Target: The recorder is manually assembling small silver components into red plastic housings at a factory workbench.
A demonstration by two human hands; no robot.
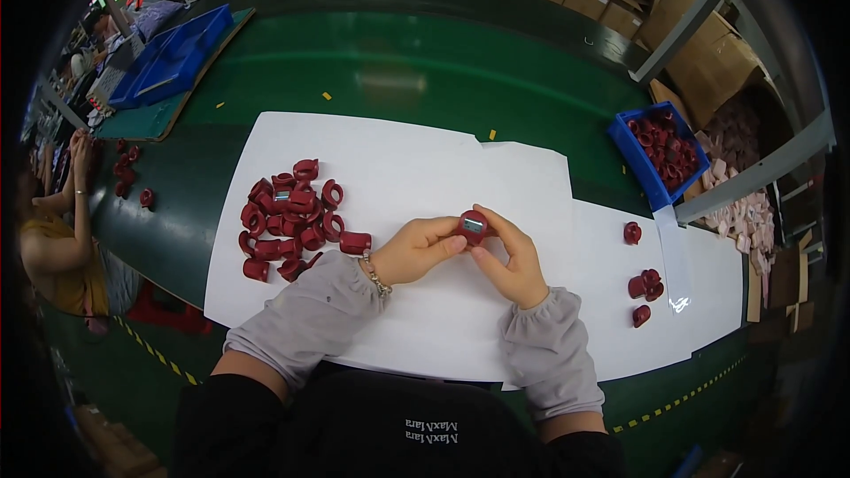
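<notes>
Between both hands, above the white sheet, is a dark red ring-shaped device with a small grey display facing up. My left hand pinches its left side with thumb and fingertips. On the other side, the thumb and fingers of my right hand close round it. A bracelet and a grey sleeve cover show at my left wrist. Beside my left forearm lies a loose pile of similar dark red devices, several tipped on their sides. At least one there shows its display.
White sheets cover the bench in front of me. A few red devices lie at the right, below a blue bin full of them. Blue trays stand far left. Another person sits at the left, near more red pieces.
</notes>
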